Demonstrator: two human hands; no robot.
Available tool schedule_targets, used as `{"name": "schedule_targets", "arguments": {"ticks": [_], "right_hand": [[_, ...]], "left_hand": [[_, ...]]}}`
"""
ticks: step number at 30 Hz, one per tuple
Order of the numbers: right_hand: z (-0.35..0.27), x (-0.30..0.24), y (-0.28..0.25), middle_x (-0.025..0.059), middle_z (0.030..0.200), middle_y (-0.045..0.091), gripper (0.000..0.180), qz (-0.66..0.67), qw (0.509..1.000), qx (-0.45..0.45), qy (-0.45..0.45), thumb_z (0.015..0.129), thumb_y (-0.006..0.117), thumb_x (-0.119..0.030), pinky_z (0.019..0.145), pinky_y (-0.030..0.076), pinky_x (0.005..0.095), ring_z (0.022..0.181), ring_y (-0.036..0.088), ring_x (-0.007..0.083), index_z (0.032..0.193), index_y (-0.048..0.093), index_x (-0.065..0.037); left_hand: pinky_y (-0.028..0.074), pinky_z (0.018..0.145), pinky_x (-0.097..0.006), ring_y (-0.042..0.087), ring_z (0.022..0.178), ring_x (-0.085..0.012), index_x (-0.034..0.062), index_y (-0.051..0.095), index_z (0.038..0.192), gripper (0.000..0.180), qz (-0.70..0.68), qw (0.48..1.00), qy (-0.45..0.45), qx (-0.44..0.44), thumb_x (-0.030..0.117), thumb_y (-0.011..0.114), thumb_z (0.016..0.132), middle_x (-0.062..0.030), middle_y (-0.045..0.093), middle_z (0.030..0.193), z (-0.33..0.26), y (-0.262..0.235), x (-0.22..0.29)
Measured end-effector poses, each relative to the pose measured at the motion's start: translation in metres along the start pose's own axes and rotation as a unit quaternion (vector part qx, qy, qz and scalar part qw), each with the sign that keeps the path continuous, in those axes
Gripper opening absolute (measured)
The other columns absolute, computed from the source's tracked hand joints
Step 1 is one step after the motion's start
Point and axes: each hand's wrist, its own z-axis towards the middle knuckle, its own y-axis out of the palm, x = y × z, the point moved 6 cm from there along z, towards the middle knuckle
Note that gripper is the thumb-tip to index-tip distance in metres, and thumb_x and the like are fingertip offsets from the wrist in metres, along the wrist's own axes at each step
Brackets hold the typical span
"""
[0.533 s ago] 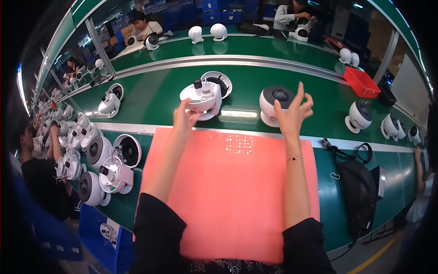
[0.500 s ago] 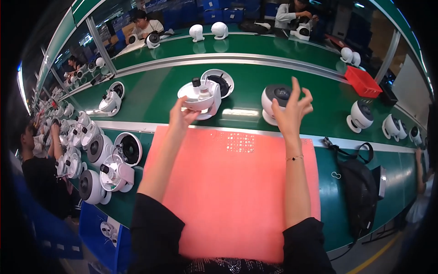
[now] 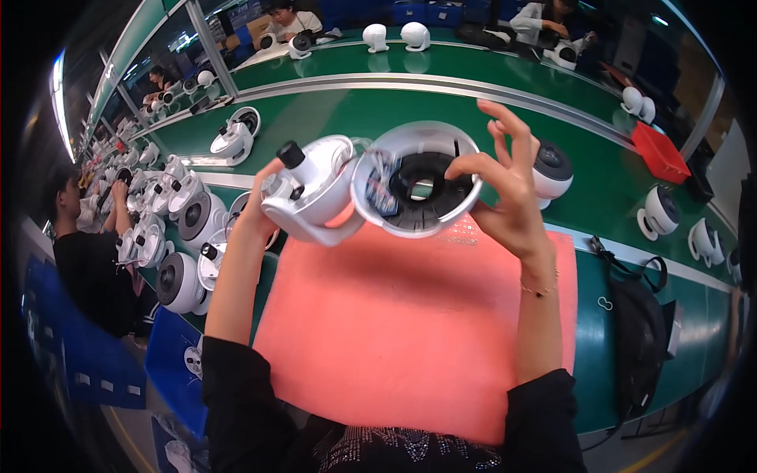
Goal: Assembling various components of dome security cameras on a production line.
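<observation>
My left hand (image 3: 264, 206) grips a white rounded camera housing (image 3: 315, 189) with a black knob on top, raised above the pink mat (image 3: 410, 315). Hinged beside it is a white round cover (image 3: 418, 189) with a black ring and a small circuit board inside. My right hand (image 3: 505, 189) holds that cover by its right rim, fingers spread upward. Both parts are lifted close to the head camera, joined by thin wires.
Another white dome unit (image 3: 552, 169) stands on the green belt (image 3: 355, 110) behind my right hand. Several similar units (image 3: 177, 229) crowd the left. A red bin (image 3: 661, 154) sits at the right, a black bag (image 3: 639, 331) beside the mat. Other workers (image 3: 87, 260) are nearby.
Both hands reached to units on the green belt before; now the white housing and its open cover are lifted off the belt and held up above the mat.
</observation>
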Motion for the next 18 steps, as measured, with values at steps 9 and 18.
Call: {"name": "schedule_targets", "arguments": {"ticks": [9,18], "right_hand": [[-0.027,-0.036,0.05,0.0081,0.097,0.058,0.049,0.427,0.789,-0.404,0.181,0.078,0.065,-0.028,0.066,0.048,0.0246,0.084,0.057,0.0138,0.114,0.05,0.002],[-0.05,-0.036,0.072,0.0114,0.077,0.062,0.038,0.246,0.784,-0.538,0.188,0.079,0.064,-0.034,0.06,0.048,0.0283,0.069,0.061,0.0207,0.098,0.054,-0.003]], "left_hand": [[0.043,0.074,-0.025,0.057,0.082,-0.0104,-0.0028,0.063,0.098,0.027,0.439,0.791,-0.289,-0.313,0.017,0.057,0.08,-0.009,0.063,0.095,0.007,0.066,-0.128],[0.045,0.071,-0.026,0.058,0.081,-0.0126,-0.0023,0.063,0.097,0.028,0.42,0.889,-0.019,-0.184,0.021,0.052,0.085,-0.011,0.063,0.09,-0.038,0.108,-0.09]]}}
